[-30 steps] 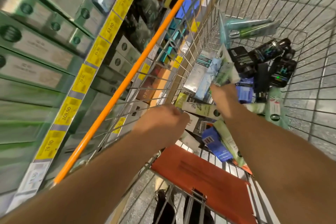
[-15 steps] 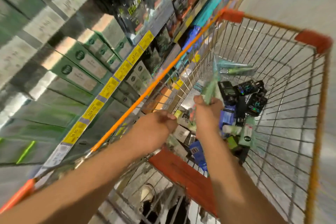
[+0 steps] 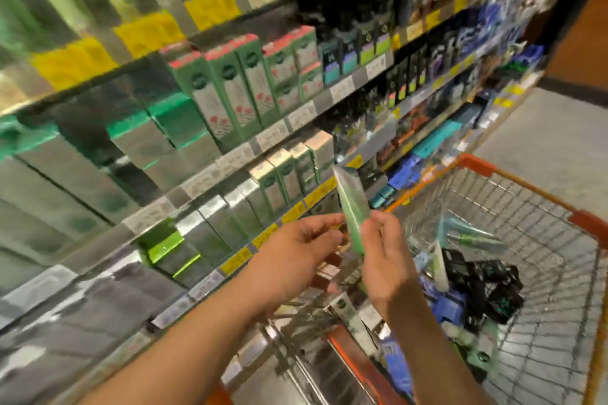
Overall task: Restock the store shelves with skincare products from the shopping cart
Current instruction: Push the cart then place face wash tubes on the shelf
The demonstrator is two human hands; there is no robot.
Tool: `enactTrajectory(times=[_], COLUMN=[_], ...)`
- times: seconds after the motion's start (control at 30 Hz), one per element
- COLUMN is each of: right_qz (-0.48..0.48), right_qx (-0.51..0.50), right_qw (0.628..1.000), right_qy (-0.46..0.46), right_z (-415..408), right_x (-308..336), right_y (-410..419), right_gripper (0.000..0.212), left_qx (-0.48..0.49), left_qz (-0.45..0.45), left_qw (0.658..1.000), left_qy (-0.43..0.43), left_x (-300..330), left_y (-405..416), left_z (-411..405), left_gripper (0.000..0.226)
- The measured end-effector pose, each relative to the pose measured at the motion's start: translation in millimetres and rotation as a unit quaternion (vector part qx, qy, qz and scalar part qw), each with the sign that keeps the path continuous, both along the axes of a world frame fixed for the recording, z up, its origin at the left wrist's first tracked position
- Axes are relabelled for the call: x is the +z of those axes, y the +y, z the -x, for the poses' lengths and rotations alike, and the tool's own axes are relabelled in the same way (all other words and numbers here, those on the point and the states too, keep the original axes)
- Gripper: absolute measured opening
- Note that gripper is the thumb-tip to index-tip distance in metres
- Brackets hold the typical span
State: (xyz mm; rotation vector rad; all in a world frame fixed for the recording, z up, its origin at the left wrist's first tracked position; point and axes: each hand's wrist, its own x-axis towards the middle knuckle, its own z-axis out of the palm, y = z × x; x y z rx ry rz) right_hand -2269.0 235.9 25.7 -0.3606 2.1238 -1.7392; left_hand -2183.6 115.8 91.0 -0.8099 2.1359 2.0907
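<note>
Pinching the green tube (image 3: 352, 210) between right hand (image 3: 388, 260) and left hand (image 3: 296, 253) above the cart (image 3: 526, 181), risking a slip back in.

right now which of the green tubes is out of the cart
The green tube held upright between both hands, raised above the cart; the other green tubes lie inside it.

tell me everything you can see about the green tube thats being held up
The green tube is a slim, flat-ended squeeze tube, glossy like plastic, pale at its crimped upper end and green below. Print is too blurred to read. It stands nearly upright, top tilted slightly left, in front of the shelves above the cart's near left edge. The right hand pinches its lower part; the left hand touches its left side.
</note>
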Motion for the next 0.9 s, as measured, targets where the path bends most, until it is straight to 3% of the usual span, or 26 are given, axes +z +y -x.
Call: enactTrajectory(times=[0.23,0.53,0.9], right_qz=[-0.014,0.013,0.081], right_qx=[0.131,0.296,0.388], right_qw=[0.989,0.947,0.892], right_qy=[0.064,0.121,0.218], right_z=[-41,-92,-174], right_x=[65,118,195], right_y=[-41,-123,-226], right_gripper=[0.045,0.038,0.047], left_qx=[0.026,0.129,0.237], left_qz=[0.086,0.171,0.206], left_qw=[0.995,0.975,0.939], left_qy=[0.044,0.066,0.142], left_x=[60,109,159], left_y=[-42,-111,-196], left_z=[-55,-139,-243], left_gripper=[0.026,0.022,0.013])
